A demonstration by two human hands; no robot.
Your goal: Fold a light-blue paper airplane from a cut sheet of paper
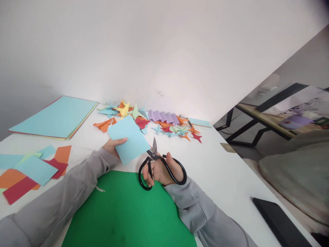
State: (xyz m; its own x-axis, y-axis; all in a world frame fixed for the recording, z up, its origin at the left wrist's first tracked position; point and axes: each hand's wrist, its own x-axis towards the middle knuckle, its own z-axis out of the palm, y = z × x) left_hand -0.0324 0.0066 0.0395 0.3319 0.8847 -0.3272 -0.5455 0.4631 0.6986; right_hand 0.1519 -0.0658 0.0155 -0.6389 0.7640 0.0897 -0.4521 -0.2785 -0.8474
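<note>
A light blue paper sheet (131, 142) is pinched in my left hand (114, 145), thumb on top, near the middle of the table. My right hand (163, 169) has its fingers through the black handles of the scissors (154, 154). The blades point up and away, parted, with one blade at the sheet's lower right corner. Both hands are above the far edge of a green sheet (123, 209). Behind the blue sheet lies a row of folded paper shapes (123, 109) in several colours, with a pleated purple paper (163, 117) among them.
A stack of large coloured sheets (56, 116) lies at the back left of the white table (213, 171). Loose cut paper pieces (37, 169) overlap at the left. A black flat device (280, 219) lies at the right edge. A wall stands behind.
</note>
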